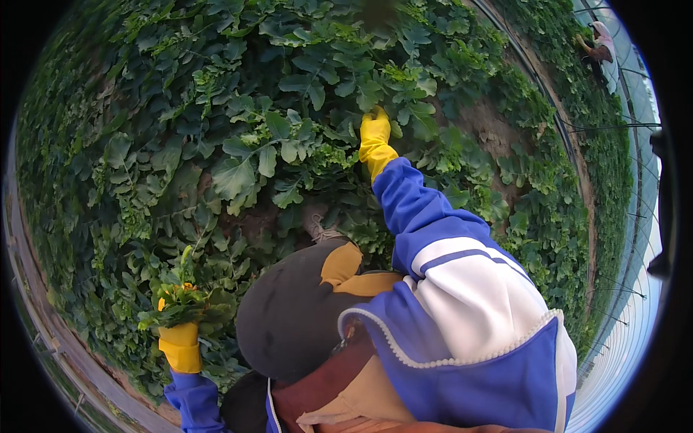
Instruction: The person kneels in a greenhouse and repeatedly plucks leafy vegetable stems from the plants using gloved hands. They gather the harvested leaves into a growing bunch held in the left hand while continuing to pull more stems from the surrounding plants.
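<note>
Yellow gloves cover both hands. My left hand [180, 344], at the lower left, is closed around a bunch of picked green shoots [187, 304]. Leaves spread over its fingers and hide most of them. My right hand [374, 132] reaches forward into a dense stand of leafy green plants [303, 86] with lobed leaves. Its fingers look curled, and the tips are lost among the foliage. Whether they grip a stem I cannot tell. A broad pale leaf [236, 177] spreads to the left of my right hand.
My bent knee [292, 308] and a laced shoe [319, 224] are among the plants. Bare soil [490, 130] shows at right. Beyond it, a dark hose or pipe [560, 122] runs along a dirt strip. Another person [602, 51] is by the plants near the plastic-film wall [641, 178].
</note>
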{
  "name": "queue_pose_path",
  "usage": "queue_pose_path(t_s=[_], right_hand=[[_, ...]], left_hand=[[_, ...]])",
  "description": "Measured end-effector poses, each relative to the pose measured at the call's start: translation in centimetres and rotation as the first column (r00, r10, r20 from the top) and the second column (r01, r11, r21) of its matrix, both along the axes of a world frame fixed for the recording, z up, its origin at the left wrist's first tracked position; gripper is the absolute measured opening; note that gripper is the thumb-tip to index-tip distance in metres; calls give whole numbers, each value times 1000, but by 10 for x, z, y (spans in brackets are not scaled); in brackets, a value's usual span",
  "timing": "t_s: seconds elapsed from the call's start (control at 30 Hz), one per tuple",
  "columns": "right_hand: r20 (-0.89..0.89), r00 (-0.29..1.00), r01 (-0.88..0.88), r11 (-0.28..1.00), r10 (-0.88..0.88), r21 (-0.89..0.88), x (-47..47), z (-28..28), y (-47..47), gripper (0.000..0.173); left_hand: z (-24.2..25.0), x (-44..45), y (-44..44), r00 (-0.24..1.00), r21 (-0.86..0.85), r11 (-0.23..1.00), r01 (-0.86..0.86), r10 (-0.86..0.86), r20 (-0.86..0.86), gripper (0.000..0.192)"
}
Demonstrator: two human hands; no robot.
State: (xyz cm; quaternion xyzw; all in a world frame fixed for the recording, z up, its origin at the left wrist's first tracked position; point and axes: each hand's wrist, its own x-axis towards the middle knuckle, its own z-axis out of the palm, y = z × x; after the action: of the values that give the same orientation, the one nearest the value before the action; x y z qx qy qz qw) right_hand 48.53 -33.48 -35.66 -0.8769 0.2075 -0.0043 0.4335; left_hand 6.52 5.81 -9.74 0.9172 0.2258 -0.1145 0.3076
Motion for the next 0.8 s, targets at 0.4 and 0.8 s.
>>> queue_pose_path(t_s=[0.4, 0.8], right_hand=[[-229, 916, -234, 901, 331, 366, 12, 84, 18, 30], [-103, 882, 197, -162, 460, 967, 42, 252, 31, 15]], left_hand=[[-7, -7, -4, 997, 22, 1000, 9, -11, 76, 40], [-25, -9, 36, 992, 42, 992, 120, -121, 34, 45]])
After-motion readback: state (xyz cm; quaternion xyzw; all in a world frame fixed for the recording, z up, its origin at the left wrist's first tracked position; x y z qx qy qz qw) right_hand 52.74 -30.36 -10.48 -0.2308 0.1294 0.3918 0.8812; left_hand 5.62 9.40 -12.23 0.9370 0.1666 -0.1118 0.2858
